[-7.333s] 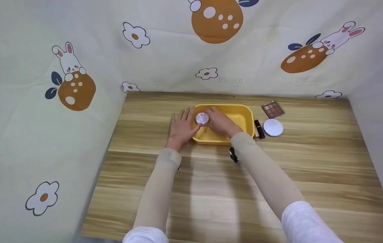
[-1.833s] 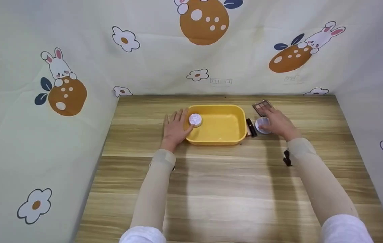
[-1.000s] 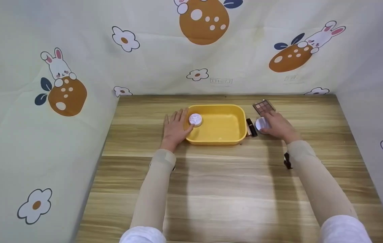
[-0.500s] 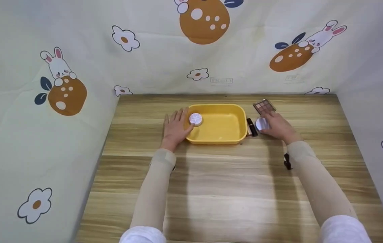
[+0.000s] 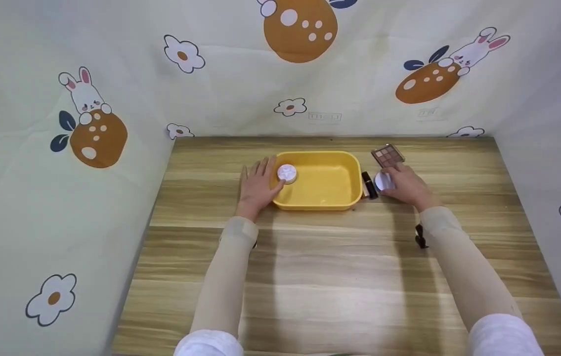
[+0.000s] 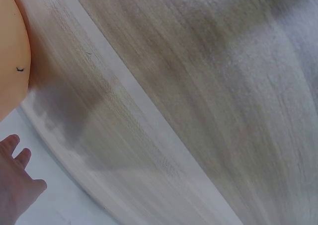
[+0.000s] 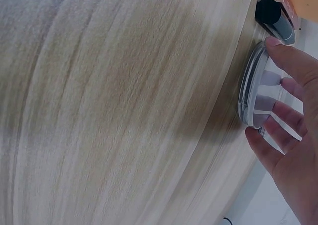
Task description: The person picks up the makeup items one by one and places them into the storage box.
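A yellow plastic tray (image 5: 320,205) stands near the back of the table. My left hand (image 5: 256,189) rests at its left rim, fingers spread and straight, the thumb reaching over the edge. Beside that thumb, inside the tray, sits a small round lidded case (image 5: 287,173) with a pale pink and white patterned top. To the tray's right, my right hand (image 5: 407,185) holds a round silvery compact (image 5: 383,182). The right wrist view shows thumb and fingers (image 7: 261,148) curved around the rim of the compact (image 7: 252,91), whose shiny lid reflects the fingers.
A black lipstick tube (image 5: 369,185) and a small box (image 5: 365,192) lie between the tray and the compact. Behind the right hand is an eyeshadow palette (image 5: 388,155). Printed cloth walls (image 5: 231,89) border the wooden table (image 5: 320,277) at the back and sides.
My right hand has left the small round case in the tray and moved right to the compact, its grip settling around the edge. The left hand has stayed at the tray's rim.
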Tool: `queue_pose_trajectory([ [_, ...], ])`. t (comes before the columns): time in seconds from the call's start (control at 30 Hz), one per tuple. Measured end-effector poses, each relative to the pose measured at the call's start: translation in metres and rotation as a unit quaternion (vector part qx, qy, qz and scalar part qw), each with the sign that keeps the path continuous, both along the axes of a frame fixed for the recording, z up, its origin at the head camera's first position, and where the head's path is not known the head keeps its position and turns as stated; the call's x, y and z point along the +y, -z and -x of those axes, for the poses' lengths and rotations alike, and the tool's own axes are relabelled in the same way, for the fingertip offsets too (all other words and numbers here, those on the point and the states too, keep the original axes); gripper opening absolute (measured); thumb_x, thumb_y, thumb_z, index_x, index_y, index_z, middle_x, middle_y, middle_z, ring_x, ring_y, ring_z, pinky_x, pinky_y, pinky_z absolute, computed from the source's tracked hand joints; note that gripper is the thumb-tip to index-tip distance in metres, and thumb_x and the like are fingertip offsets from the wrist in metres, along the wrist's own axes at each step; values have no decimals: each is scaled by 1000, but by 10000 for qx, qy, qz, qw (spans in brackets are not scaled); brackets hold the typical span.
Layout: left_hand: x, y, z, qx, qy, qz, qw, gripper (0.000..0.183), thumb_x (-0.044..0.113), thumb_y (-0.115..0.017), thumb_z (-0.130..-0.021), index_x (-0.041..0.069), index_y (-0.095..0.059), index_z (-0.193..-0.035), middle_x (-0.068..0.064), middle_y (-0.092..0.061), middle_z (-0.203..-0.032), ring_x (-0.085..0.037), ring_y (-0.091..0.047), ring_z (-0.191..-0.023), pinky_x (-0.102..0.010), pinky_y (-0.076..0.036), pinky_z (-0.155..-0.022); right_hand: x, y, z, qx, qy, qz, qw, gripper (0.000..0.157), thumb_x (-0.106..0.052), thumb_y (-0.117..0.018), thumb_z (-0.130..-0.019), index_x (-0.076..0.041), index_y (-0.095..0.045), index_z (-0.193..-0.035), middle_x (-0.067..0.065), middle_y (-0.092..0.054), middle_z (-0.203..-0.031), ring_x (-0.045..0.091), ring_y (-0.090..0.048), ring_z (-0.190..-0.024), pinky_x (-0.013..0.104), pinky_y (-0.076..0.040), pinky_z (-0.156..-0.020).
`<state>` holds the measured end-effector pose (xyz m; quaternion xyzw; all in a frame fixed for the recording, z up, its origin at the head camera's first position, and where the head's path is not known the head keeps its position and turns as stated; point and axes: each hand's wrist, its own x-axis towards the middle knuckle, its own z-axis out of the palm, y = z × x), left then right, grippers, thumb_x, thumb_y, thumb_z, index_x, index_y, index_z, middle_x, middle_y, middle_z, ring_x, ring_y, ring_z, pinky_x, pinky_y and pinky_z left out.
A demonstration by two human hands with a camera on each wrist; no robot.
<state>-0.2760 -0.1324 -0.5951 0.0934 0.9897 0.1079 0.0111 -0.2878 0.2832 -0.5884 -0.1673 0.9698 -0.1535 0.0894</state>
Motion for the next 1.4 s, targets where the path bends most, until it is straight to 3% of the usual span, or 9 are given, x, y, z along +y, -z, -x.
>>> queue_pose_trajectory([
  [0.37, 1, -1, 0, -52, -44, 42, 10000, 74, 60, -37, -91, 27, -12, -152, -5, -26, -154, -28, -24, -141, -58, -10, -113, -1, 1, 1, -121, 74, 59, 9999, 67, -29, -77, -75, -4, -51, -131, 25, -45, -131, 45, -45, -115, 58, -40, -94],
  [0.57, 0, -2, 0, -109, -69, 95, 9999, 75, 62, -34, -91, 28, -10, -153, -3, -25, -155, -27, -23, -142, -57, -9, -113, -1, 1, 1, -114, 39, 16, 9999, 69, -31, -77, -76, -4, -49, -132, 24, -46, -125, 42, -45, -112, 56, -41, -93],
  [0.87, 0, -1, 0, -130, -78, 67, 9999, 74, 61, -33, -91, 28, -10, -153, -3, -24, -155, -27, -22, -142, -57, -8, -113, -2, 0, 0, -181, 59, -42, 9998, 69, -32, -76, -76, -13, -48, -137, 24, -42, -134, 44, -42, -117, 58, -40, -93],
  [1.4, 0, -1, 0, -70, -78, 37, 9999, 74, 61, -34, -90, 28, -12, -152, -4, -25, -155, -28, -23, -142, -57, -9, -113, -5, 0, -1, -190, 177, -64, 9996, 70, -30, -77, -73, -14, -49, -136, 25, -41, -135, 46, -41, -118, 61, -39, -92],
])
